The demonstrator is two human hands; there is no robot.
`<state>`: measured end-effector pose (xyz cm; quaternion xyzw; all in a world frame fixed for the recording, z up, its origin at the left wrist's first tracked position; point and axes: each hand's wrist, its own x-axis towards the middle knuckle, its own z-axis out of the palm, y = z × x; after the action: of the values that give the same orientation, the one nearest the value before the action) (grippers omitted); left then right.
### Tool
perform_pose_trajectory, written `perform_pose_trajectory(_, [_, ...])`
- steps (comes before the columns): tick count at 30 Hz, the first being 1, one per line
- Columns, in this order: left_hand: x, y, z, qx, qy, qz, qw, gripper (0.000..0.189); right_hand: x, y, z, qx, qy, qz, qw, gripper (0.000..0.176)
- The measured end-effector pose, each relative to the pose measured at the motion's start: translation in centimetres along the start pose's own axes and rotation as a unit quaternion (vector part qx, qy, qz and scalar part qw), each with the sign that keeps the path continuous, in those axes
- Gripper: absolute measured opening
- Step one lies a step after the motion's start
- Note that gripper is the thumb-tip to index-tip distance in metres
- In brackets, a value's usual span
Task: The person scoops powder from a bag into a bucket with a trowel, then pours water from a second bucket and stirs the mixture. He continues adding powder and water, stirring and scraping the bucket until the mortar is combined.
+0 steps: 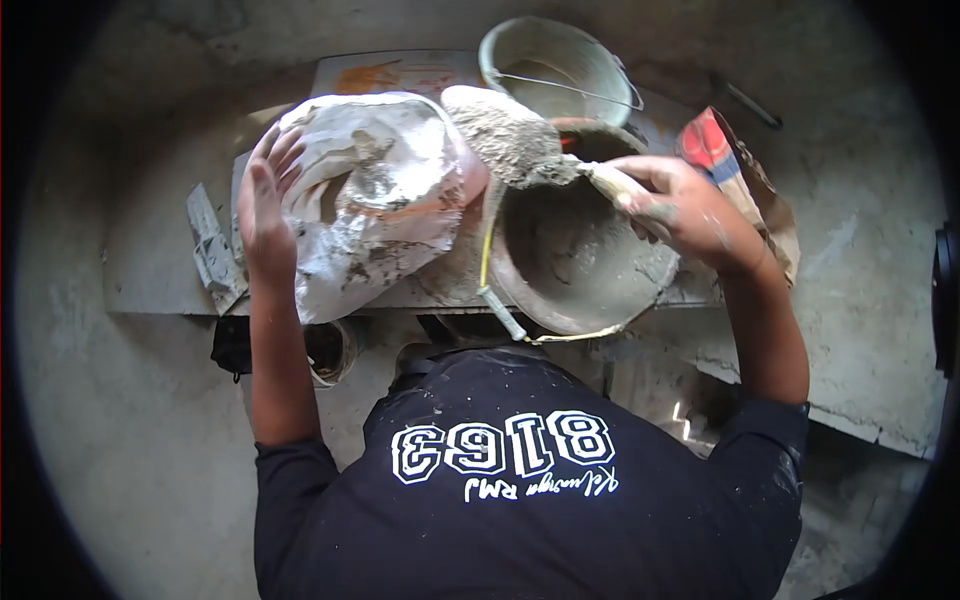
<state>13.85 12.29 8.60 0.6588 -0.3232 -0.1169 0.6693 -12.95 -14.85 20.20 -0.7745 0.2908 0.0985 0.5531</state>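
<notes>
Trowel point(520, 140) blade, heaped with grey cement powder point(495, 120), is held level between the mouth of the white sack point(370, 195) and the round basin point(575, 250), just above the basin's far rim, so that spilled powder would probably land in the basin rather than on the worktop point(150, 270). The handle is gripped by the right hand point(680, 205), whose fingers are closed fully around it. The left hand point(265, 200) is opened flat, fingers straight and slightly spread, with the palm laid against the sack's left side; the sack seems to be steadied this way and its crumpled mouth kept turned toward the basin.

The basin's inside is coated with grey mix, and a yellow strip point(487, 250) is draped along its left edge. Behind it an empty-looking bucket point(555, 65) is stood, within reach. A red-and-brown bag point(735, 170) is lying to the right of the right hand. On the worktop's left edge a grey metal piece point(212, 250) is set aside, apart from the sack.
</notes>
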Motion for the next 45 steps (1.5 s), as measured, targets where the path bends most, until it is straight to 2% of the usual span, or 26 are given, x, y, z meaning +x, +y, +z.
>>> perform_pose_trajectory(2, [-2.1,-0.3,2.0,0.043,0.099,0.040,0.993,0.064,-3.2,1.8,-0.9,0.038,0.013,0.010,0.999,0.046])
perform_pose_trajectory(3, [-3.3,-0.6,2.9,0.037,0.125,0.071,0.989,0.052,-4.5,3.0,-1.0,0.080,0.017,0.013,0.997,0.048])
perform_pose_trajectory(4, [-4.4,-0.3,4.3,0.030,0.148,0.066,0.986,0.047,-5.4,4.3,-1.1,0.104,0.026,0.012,0.994,0.049])
perform_pose_trajectory(5, [-5.7,-0.1,5.9,0.023,0.171,0.059,0.983,0.042,-6.9,4.7,-1.3,0.123,0.040,0.048,0.990,0.049])
perform_pose_trajectory(7, [-7.8,-0.6,8.7,-0.003,0.159,0.039,0.986,0.038,-8.5,6.2,-1.2,0.113,0.070,0.112,0.985,0.049])
perform_pose_trajectory(9, [-9.1,-1.2,11.1,-0.022,0.149,0.019,0.988,0.035,-8.7,10.2,-0.6,0.147,0.067,0.066,0.985,0.049])
perform_pose_trajectory(11, [-9.8,-1.6,13.5,-0.063,0.093,-0.072,0.991,0.035,-9.5,10.5,-0.8,0.152,0.046,0.105,0.982,0.048])
perform_pose_trajectory(13, [-9.8,-2.0,14.9,-0.059,0.051,-0.106,0.991,0.041,-8.8,13.6,0.5,0.001,0.124,-0.045,0.991,0.048])
perform_pose_trajectory(15, [-9.9,-2.0,16.5,-0.042,0.033,-0.118,0.992,0.045,-8.6,13.0,0.4,0.035,0.103,-0.018,0.994,0.051])
perform_pose_trajectory(18, [-10.5,-2.4,18.7,-0.035,0.032,-0.119,0.992,0.055,-8.1,13.3,-0.3,0.024,0.092,-0.029,0.995,0.051])
perform_pose_trajectory(20, [-10.7,-1.7,19.2,-0.010,0.038,-0.123,0.992,0.058,-8.1,13.2,0.0,-0.075,0.125,-0.061,0.987,0.050])
perform_pose_trajectory(22, [-10.7,-1.6,19.3,0.039,0.043,-0.128,0.990,0.062,-8.3,13.6,-1.2,-0.062,0.100,-0.046,0.992,0.050])
perform_pose_trajectory(25, [-10.7,-2.2,19.4,0.110,0.045,-0.088,0.989,0.063,-9.2,13.5,-1.6,-0.055,0.081,-0.025,0.995,0.049])
perform_pose_trajectory(26, [-10.7,-2.4,19.6,0.099,0.070,-0.076,0.990,0.058,-9.7,13.5,-1.9,-0.056,0.080,-0.035,0.995,0.049])
perform_pose_trajectory(29, [-10.5,-1.4,19.4,0.107,0.040,-0.113,0.987,0.050,-11.0,14.0,-2.1,-0.026,0.068,-0.032,0.997,0.049])
perform_pose_trajectory(31, [-10.5,-1.5,19.6,0.121,0.055,-0.106,0.985,0.045,-11.6,13.3,-1.2,-0.128,0.122,-0.044,0.983,0.051])
perform_pose_trajectory(33, [-10.5,-0.9,19.7,0.111,0.055,-0.125,0.984,0.045,-11.0,13.3,-1.4,-0.155,0.104,-0.029,0.982,0.049])
perform_pose_trajectory(36, [-10.4,-1.0,19.6,0.106,0.051,-0.115,0.986,0.044,-9.6,13.3,-0.2,-0.267,0.162,-0.086,0.946,0.045])
perform_pose_trajectory(39, [-10.5,-1.0,19.6,0.105,0.040,-0.120,0.986,0.043,-6.0,13.7,0.1,-0.342,0.176,-0.095,0.918,0.045])
perform_pose_trajectory(45, [-10.4,-0.9,19.7,0.109,0.047,-0.121,0.986,0.041,-6.7,11.3,-1.4,-0.416,0.165,-0.030,0.894,0.040])
